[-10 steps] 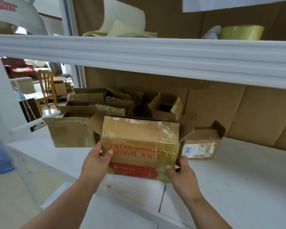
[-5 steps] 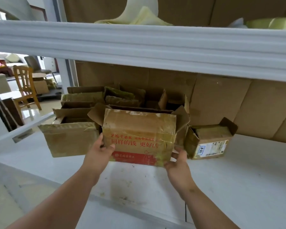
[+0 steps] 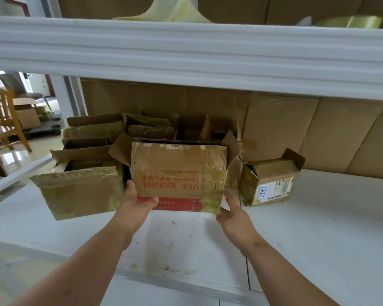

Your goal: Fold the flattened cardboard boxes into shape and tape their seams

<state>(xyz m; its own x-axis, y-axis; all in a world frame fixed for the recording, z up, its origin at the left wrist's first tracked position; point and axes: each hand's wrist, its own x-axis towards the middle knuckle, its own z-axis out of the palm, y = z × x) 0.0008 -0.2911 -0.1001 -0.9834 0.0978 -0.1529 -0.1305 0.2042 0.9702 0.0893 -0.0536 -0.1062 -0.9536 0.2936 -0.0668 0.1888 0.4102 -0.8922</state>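
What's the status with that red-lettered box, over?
Left hand and right hand grip the red-lettered box at its lower corners. Box on the white shelf, top flaps open. Boxes close on both sides.

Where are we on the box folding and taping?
Done: several erected, taped boxes stand on the shelf, including a small labelled box. In hand: the left hand and right hand hold the red-printed box at its lower corners. Left: its top flaps stand open; no tape roll visible.
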